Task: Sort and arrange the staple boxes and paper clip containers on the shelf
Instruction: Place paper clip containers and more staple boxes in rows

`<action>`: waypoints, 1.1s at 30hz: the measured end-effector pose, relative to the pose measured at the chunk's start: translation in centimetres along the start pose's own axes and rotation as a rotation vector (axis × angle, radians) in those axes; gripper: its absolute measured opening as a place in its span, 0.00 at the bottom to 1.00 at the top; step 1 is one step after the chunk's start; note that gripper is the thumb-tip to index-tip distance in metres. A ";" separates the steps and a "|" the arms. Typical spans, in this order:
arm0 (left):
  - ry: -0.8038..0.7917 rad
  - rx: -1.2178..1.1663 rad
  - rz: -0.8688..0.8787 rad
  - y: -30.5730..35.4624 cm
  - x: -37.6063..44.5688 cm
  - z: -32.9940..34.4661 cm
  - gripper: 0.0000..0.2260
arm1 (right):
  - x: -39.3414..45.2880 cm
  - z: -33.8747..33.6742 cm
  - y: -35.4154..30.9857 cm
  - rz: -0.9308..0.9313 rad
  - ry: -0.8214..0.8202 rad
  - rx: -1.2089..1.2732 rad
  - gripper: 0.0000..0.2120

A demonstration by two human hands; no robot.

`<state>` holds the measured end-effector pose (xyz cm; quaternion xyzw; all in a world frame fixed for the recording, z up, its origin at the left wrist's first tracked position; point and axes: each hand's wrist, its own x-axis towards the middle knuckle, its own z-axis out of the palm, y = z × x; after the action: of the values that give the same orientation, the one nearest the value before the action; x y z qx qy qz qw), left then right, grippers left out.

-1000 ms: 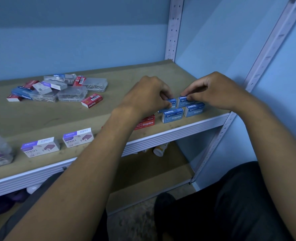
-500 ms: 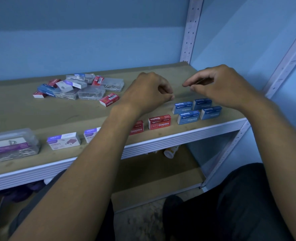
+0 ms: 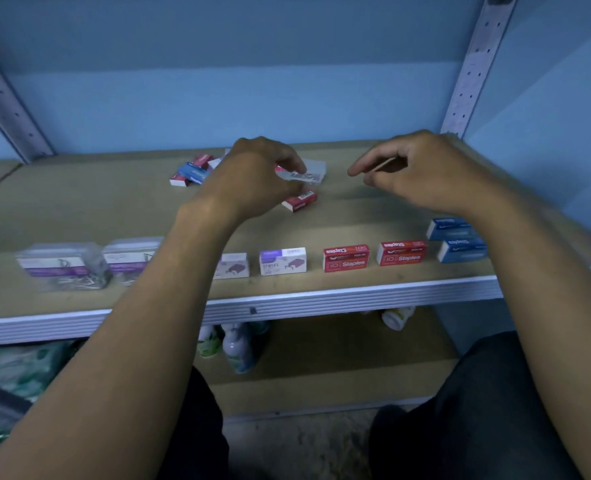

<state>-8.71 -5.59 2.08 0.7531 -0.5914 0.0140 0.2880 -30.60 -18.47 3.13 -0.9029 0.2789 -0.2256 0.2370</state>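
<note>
Along the shelf's front edge (image 3: 322, 299) stands a row: two clear paper clip containers (image 3: 62, 268) (image 3: 131, 258), two white-and-purple staple boxes (image 3: 233, 266) (image 3: 283, 260), two red staple boxes (image 3: 346, 258) (image 3: 401, 252), and blue staple boxes (image 3: 451, 227) (image 3: 462, 249). An unsorted pile lies at the back: a clear container (image 3: 313, 169), a red box (image 3: 299, 201), a blue box (image 3: 192, 172). My left hand (image 3: 252, 181) hovers over this pile with loosely curled fingers and hides part of it. To its right, my right hand (image 3: 425, 174) hangs above the bare shelf, holding nothing.
Perforated metal uprights (image 3: 474, 64) (image 3: 6, 102) frame the shelf against a blue wall. On the lower shelf stand small bottles (image 3: 235, 344) and a white bottle (image 3: 396, 317). Plastic bags (image 3: 17, 368) lie at the lower left.
Both hands have let go of the blue boxes, risen and moved left and back toward the unsorted pile. The view has swung left, showing the whole front row.
</note>
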 end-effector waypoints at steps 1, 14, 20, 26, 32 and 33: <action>0.006 -0.015 -0.018 -0.6 -0.3 -0.4 0.10 | 0.3 0.4 -0.3 -0.001 -0.009 0.005 0.08; 0.030 0.052 -0.278 -6.3 -2.3 -2.8 0.17 | 4.1 5.9 -3.8 -0.036 -0.151 -0.014 0.08; -0.032 0.158 -0.353 -7.8 -0.7 -2.9 0.25 | 6.3 8.3 -6.0 -0.051 -0.176 -0.047 0.14; -0.064 0.188 -0.373 -8.9 0.7 -3.4 0.23 | 9.2 10.8 -7.3 -0.091 -0.188 -0.116 0.27; -0.042 0.155 -0.410 -8.9 1.1 -3.4 0.25 | 10.9 12.4 -7.1 -0.104 -0.206 -0.151 0.27; -0.044 0.151 -0.406 -8.9 1.2 -3.4 0.25 | 11.1 12.5 -7.1 -0.115 -0.204 -0.153 0.26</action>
<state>0.76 -3.87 1.65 0.8763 -0.4309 -0.0163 0.2147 -12.83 -16.31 0.29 -0.9510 0.2177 -0.1240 0.1812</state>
